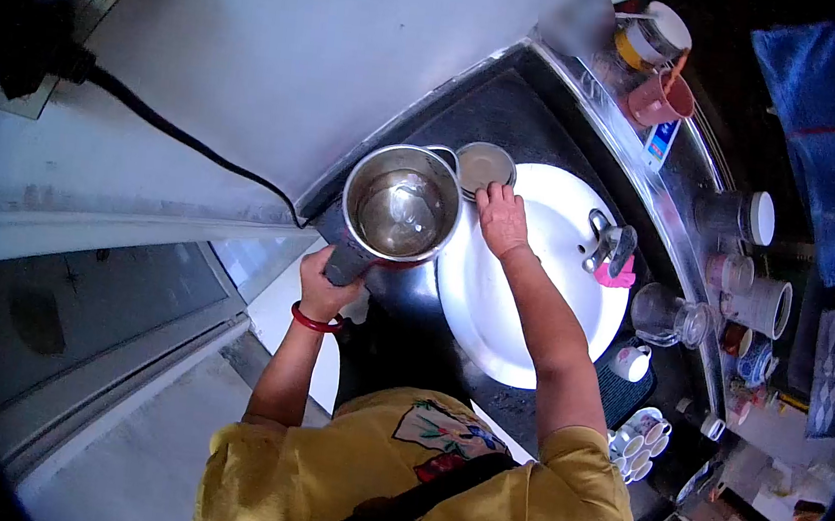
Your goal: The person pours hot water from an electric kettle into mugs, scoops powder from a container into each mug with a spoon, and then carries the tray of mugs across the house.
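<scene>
My left hand (327,287) is wrapped round the dark handle of a metal kettle (402,214). The kettle stands open at the top, with what looks like clear liquid inside, left of the white sink (542,323). My right hand (502,218) reaches over the sink's upper left edge, its fingertips at the rim of a small round metal lid or dish (485,163). That round piece lies beside the kettle on the dark counter (452,113). Whether my right fingers grip its rim is hard to tell.
A faucet (608,244) with a pink cloth (617,272) is at the sink's right. Beyond are a glass jar (661,316), a white cup (631,362), several cups (639,443) and a pink mug (661,100). A black cord (187,146) runs along the left wall.
</scene>
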